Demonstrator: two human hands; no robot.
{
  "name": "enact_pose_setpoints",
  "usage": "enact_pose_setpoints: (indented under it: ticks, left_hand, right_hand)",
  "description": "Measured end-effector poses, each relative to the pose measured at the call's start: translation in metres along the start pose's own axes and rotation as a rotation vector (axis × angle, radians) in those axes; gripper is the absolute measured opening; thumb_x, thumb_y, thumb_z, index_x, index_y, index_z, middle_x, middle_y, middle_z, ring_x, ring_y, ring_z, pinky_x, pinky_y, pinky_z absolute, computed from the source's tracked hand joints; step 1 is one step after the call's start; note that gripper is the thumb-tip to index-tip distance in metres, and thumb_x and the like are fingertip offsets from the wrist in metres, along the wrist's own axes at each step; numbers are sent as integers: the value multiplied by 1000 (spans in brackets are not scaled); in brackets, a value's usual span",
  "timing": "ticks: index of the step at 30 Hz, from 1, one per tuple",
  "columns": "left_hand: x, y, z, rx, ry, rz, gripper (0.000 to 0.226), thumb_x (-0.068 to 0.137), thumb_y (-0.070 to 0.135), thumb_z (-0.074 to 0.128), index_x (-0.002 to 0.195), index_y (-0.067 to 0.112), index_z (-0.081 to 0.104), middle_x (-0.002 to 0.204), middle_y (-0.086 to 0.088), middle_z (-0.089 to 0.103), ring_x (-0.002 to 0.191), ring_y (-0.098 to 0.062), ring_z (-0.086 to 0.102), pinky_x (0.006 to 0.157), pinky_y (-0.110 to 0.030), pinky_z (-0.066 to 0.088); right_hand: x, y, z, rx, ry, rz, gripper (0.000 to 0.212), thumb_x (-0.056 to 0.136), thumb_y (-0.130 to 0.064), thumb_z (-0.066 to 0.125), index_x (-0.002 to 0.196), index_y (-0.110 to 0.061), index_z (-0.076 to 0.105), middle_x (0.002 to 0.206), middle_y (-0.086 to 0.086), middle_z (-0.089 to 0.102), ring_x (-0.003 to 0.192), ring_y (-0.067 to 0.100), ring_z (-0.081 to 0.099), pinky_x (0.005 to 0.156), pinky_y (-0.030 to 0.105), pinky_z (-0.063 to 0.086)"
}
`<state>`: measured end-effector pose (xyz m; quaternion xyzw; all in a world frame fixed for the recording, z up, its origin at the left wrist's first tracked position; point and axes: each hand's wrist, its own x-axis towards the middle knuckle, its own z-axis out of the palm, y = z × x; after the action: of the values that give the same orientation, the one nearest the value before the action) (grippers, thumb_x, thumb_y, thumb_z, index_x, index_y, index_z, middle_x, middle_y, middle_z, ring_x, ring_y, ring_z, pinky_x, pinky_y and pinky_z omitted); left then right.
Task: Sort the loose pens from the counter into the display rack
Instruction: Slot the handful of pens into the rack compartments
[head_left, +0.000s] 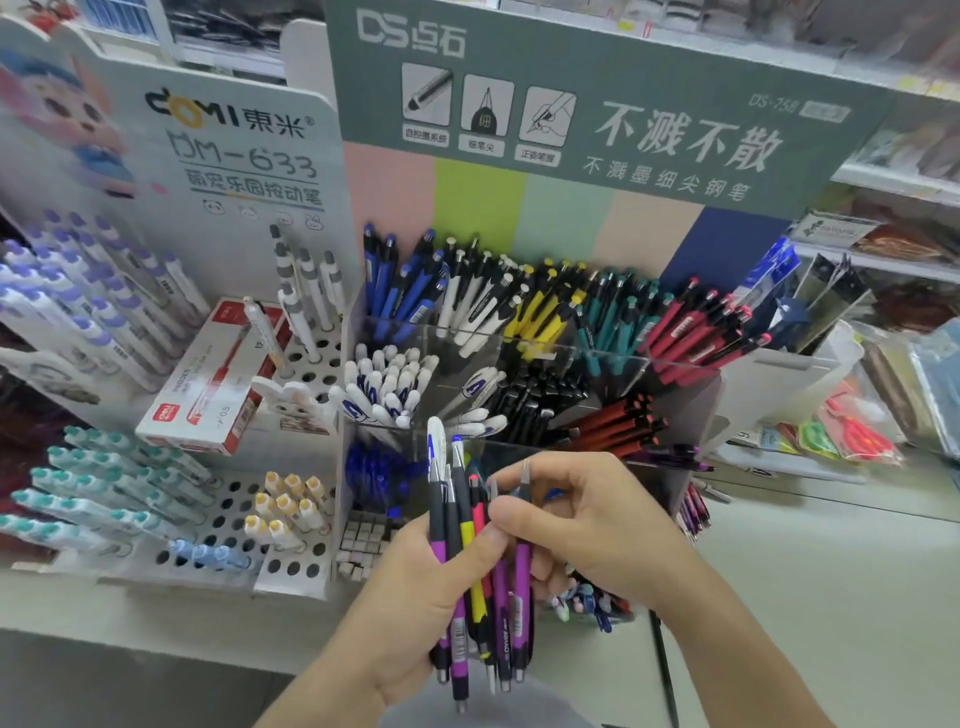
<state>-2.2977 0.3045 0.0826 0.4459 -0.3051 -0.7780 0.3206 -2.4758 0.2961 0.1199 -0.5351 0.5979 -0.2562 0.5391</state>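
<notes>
Low in the frame's middle, bundle of pens (470, 582) upright, long axis near vertical, tips down, gripped in curled left hand (415, 608); right hand (582, 525) pinching one purple pen (521, 587) beside it, before rack (519, 374) on counter (831, 597).

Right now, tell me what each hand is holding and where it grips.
Left hand grips a bundle of purple, yellow and pink plastic pens round its middle. Right hand pinches one purple pen near its upper end.
</notes>
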Motion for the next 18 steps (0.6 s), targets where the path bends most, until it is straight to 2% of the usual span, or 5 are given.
enact_pose_setpoints:
  ticks: [5, 10, 14, 16, 18]
  left_hand:
    - [-1, -3, -6, 152, -16, -17, 42, 81, 28, 72, 117, 8, 65, 103, -18, 76, 99, -34, 73, 96, -51, 55]
    - [2, -4, -9, 61, -7, -37, 40, 85, 21, 67, 121, 4, 64, 106, -22, 74, 97, -36, 72, 83, -47, 59]
    - [3, -3, -6, 25, 41, -38, 57, 76, 42, 70, 114, 0, 65, 86, -17, 69, 66, -28, 61, 64, -40, 55]
    - [3, -5, -6, -14, -2, -81, 48, 85, 45, 62, 106, 4, 74, 89, -17, 71, 70, -31, 63, 72, -45, 55]
    - [0, -8, -4, -10, -54, -119, 42, 93, 43, 52, 101, 12, 80, 100, -20, 75, 85, -34, 70, 84, -46, 57]
  right_hand:
    - [6, 9, -2, -51, -24, 5, 14, 94, -31, 72, 87, -20, 69, 60, 14, 68, 49, 30, 65, 55, 44, 56]
    - [5, 16, -19, 48, -40, -14, 16, 105, -27, 54, 97, -14, 59, 70, 14, 66, 60, 33, 58, 60, 45, 49]
    - [-2, 15, -21, 73, -29, -40, 16, 107, -25, 50, 101, -10, 54, 73, 19, 66, 59, 30, 57, 59, 44, 49]
    - [-1, 15, -14, 54, -64, -60, 13, 105, -24, 53, 101, -12, 56, 73, 16, 67, 58, 29, 60, 57, 45, 50]
    - [0, 17, -7, 53, -77, -60, 11, 104, -25, 56, 99, -15, 57, 72, 17, 68, 57, 33, 62, 56, 46, 50]
